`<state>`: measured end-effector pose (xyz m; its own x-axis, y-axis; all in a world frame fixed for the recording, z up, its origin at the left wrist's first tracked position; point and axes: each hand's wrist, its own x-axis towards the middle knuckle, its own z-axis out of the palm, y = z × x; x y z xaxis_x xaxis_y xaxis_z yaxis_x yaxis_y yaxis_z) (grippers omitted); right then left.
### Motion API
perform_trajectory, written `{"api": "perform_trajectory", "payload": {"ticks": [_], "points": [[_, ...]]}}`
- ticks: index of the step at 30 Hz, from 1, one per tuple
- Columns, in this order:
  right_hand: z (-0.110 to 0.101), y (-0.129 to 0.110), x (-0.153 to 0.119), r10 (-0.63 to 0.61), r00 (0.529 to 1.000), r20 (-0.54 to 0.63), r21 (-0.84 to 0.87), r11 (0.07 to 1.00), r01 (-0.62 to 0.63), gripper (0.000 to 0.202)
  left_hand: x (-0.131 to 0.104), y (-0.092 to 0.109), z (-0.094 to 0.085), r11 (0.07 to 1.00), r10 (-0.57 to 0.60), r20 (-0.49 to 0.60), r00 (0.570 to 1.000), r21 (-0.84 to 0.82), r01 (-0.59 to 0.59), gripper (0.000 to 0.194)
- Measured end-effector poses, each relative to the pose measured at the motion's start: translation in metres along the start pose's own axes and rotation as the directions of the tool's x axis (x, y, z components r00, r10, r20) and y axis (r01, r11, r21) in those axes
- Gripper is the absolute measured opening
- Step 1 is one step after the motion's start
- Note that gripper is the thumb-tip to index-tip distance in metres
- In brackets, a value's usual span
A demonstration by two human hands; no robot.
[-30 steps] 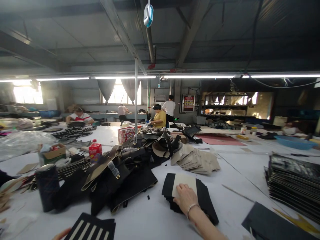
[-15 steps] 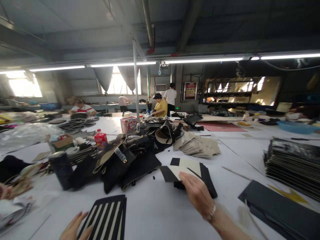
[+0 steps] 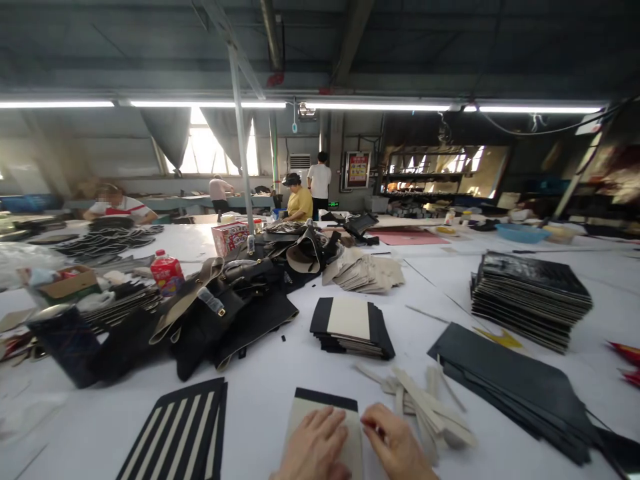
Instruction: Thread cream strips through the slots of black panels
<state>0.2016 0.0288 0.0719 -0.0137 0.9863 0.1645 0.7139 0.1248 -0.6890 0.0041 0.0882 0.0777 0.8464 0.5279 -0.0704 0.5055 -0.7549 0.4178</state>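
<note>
In the head view a beige panel with a black strip along its top [image 3: 325,400] lies on the table in front of me. My left hand [image 3: 317,443] rests flat on it, fingers stretched out. At the panel's right edge, my right hand [image 3: 395,440] is closed in a pinch; what its fingertips hold is hidden. Loose beige strips [image 3: 425,413] lie just beyond the right hand. Left of the panel are black pieces with beige stripes [image 3: 173,427]. Farther back is a stack of black-and-beige panels [image 3: 350,327].
Dark flat sheets [image 3: 505,380] and a tall pile of black panels [image 3: 530,293] occupy the right. Black bag parts [image 3: 240,307], a red bottle [image 3: 167,272] and a dark cylinder [image 3: 63,343] stand or lie left. Beige pieces [image 3: 365,270] lie behind; several people are beyond.
My right hand has come back from the stack towards me, and a panel now lies in front of me. My left hand has moved right, from the striped pieces onto this panel. The view has shifted right.
</note>
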Motion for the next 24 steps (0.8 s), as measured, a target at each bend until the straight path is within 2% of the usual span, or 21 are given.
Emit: {"api": "perform_trajectory", "payload": {"ticks": [2, 6, 10, 16, 19, 22, 23, 24], "points": [[0.000, 0.003, 0.014, 0.161, 0.985, -0.058, -0.074, 0.984, -0.165, 0.015, 0.014, 0.001, 0.006, 1.000, -0.002, 0.032, 0.999, 0.012, 0.001, 0.048], [0.006, 0.009, 0.039, 0.343, 0.937, 0.068, -0.135, 0.933, -0.332, 0.020, 0.017, 0.000, 0.006, 0.998, -0.008, 0.028, 1.000, 0.062, 0.006, 0.052], [0.013, 0.017, 0.053, 0.391, 0.914, 0.107, -0.162, 0.914, -0.372, 0.023, 0.019, 0.005, 0.004, 0.994, -0.001, 0.021, 1.000, 0.109, -0.001, 0.051], [0.009, 0.012, 0.077, 0.455, 0.863, 0.220, -0.225, 0.885, -0.409, 0.014, 0.021, 0.013, 0.008, 0.992, -0.032, -0.084, 0.996, 0.116, 0.042, 0.041], [0.003, -0.009, 0.069, 0.463, 0.831, 0.308, -0.201, 0.886, -0.419, 0.014, 0.019, 0.012, 0.010, 0.995, -0.038, -0.100, 0.994, 0.089, 0.047, 0.040], [-0.007, -0.035, 0.037, 0.418, 0.772, 0.478, -0.111, 0.901, -0.419, 0.015, 0.018, 0.009, 0.011, 0.996, -0.054, -0.084, 0.995, 0.070, 0.060, 0.042], [-0.010, -0.041, 0.024, 0.385, 0.774, 0.502, -0.073, 0.911, -0.406, 0.015, 0.017, 0.009, 0.011, 0.996, -0.055, -0.079, 0.995, 0.062, 0.060, 0.043], [-0.013, -0.045, 0.013, 0.332, 0.808, 0.487, -0.019, 0.929, -0.370, 0.016, 0.016, 0.008, 0.011, 0.997, -0.053, -0.079, 0.995, 0.053, 0.057, 0.044]]}}
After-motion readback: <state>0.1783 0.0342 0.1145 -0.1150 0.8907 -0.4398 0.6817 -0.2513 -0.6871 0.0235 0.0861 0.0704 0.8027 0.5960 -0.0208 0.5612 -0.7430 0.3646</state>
